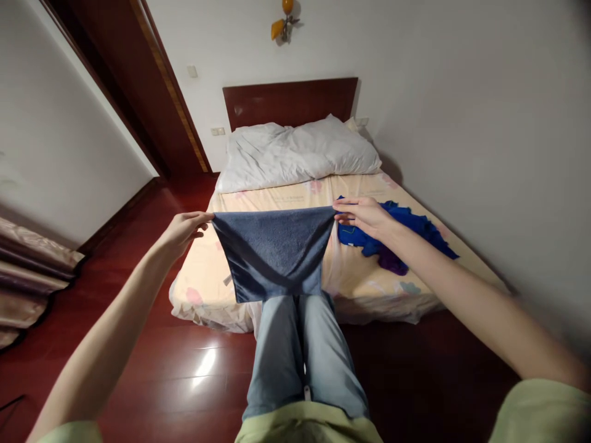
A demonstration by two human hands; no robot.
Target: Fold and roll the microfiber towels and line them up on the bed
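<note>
A dark blue-grey towel (277,246) hangs stretched out between my two hands, its top edge nearly level and its lower edge in front of my knees. My left hand (187,231) pinches the upper left corner between thumb and fingers. At the upper right corner, my right hand (362,215) grips the cloth the same way, with its other fingers partly extended. Behind the towel lies the bed (198,271), with a floral yellowish sheet. Just beyond my right hand, a crumpled pile of bright blue cloth (410,221) rests on the sheet, partly hidden by my forearm.
A white quilt or pillow (300,151) lies against the dark wooden headboard (290,98). White wall (484,123) runs along the bed's right side. Shiny red-brown floor (184,363) extends in front and left, with a striped curtain (32,271) at the far left.
</note>
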